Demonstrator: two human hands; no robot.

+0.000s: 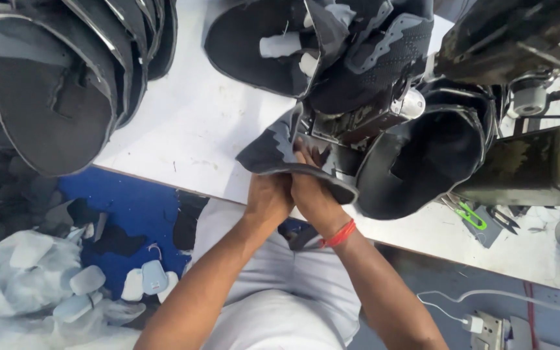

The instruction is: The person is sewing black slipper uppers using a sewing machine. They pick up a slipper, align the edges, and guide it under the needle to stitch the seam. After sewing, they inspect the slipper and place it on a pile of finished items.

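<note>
**Both hands pinch a shoe upper at the sewing machine**

The left hand (268,194) and the right hand (312,194) sit pressed side by side at the near edge of a white worktable (189,129), both grasping the same piece: a dark grey shoe upper (280,152) with lighter grey wavy panels. The fingers of each hand curl over its near edge and clench it, thumbs underneath (the fingertips themselves are partly hidden by the fabric). The upper lies just in front of the sewing machine (371,113), its far side running up against the machine's metal parts. A red thread band (340,233) circles the right wrist.

More uppers of the same kind hang from the machine: one bunched above it (371,45), one black curved piece to its right (422,162). A stack of dark cut pieces (53,84) lies at the table's far left corner, well apart from the hands. A green-handled thread snip (469,216) rests on the table to the right, near the machine's base. Below the table, to the left, pale foam pads (144,279) lie on a blue surface beside a clear plastic bag (27,279). A white charger and cable (473,322) sit at lower right.
</note>
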